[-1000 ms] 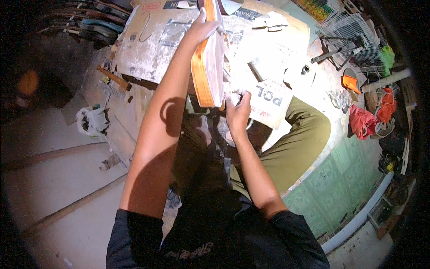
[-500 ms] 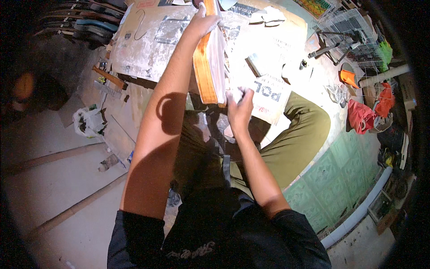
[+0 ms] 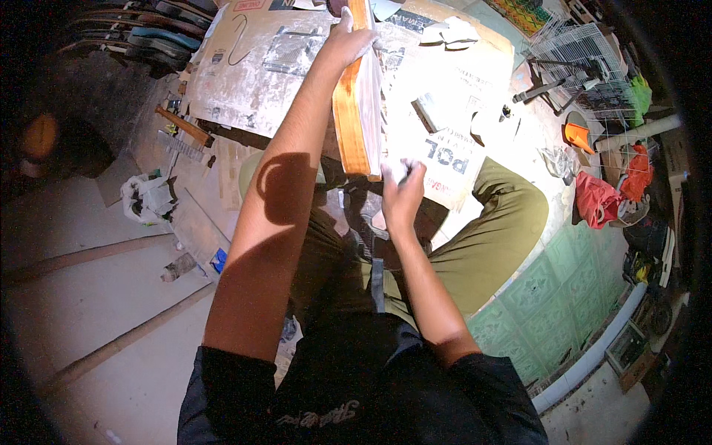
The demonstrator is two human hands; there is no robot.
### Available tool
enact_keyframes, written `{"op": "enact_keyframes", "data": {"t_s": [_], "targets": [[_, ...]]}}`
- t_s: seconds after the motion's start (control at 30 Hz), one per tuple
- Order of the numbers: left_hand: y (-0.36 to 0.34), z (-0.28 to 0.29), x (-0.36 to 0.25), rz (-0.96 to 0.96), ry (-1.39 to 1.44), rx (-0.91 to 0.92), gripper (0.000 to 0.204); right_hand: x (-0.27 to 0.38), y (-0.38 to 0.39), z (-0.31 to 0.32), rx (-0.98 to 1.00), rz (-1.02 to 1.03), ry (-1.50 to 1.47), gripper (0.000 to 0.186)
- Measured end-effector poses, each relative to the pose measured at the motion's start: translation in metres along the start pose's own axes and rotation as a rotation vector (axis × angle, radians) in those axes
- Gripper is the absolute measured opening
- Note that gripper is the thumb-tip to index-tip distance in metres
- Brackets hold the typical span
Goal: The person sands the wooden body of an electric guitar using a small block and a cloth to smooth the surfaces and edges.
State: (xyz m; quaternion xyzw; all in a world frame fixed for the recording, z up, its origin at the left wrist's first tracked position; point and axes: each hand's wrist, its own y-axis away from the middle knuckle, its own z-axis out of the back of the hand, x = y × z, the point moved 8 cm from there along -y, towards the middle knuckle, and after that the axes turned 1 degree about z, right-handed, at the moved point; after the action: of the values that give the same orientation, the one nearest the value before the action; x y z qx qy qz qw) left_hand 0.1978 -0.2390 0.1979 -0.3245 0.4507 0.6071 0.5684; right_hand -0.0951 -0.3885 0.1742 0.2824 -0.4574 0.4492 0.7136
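Observation:
A long curved wooden piece (image 3: pixel 350 119), with a glossy orange side and a whitish, dusty face, stands on edge in front of me. Near its far end, my left hand (image 3: pixel 351 43) is closed around it, fingers over the top; white dust coats the thumb. My right hand (image 3: pixel 404 189) is closed beside the near end of the whitish face. Something small and pale shows at its fingers, too overexposed to name. A flat, light block with a dark edge (image 3: pixel 428 113) lies on the cardboard just beyond my right hand.
Dusty printed cardboard (image 3: pixel 237 81) covers the work area between my bent legs. Torn white paper (image 3: pixel 449 33) lies on it. To the right are an orange scoop-like thing (image 3: pixel 578 136), red bags (image 3: pixel 598 200) and a wire cage (image 3: pixel 586 52); a white plastic bag (image 3: pixel 146 199) sits left.
The wooden piece and my left hand appear slightly farther right, along with a small shift of the view. My right hand has moved slightly nearer to me, with its fingers curled more tightly.

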Motion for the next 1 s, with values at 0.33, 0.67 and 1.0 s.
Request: {"op": "enact_keyframes", "data": {"t_s": [0.33, 0.67, 1.0], "targets": [[0.002, 0.009, 0.003, 0.043, -0.134, -0.042, 0.116, 0.022, -0.007, -0.006, -0.013, 0.007, -0.017, 0.037], [0.006, 0.005, 0.001, 0.021, -0.054, -0.025, 0.111, 0.003, 0.007, -0.005, 0.041, -0.054, -0.069, 0.029], [0.005, 0.008, 0.011, -0.016, -0.026, -0.058, 0.109, -0.001, 0.018, -0.002, 0.089, -0.127, -0.165, 0.024]]}}
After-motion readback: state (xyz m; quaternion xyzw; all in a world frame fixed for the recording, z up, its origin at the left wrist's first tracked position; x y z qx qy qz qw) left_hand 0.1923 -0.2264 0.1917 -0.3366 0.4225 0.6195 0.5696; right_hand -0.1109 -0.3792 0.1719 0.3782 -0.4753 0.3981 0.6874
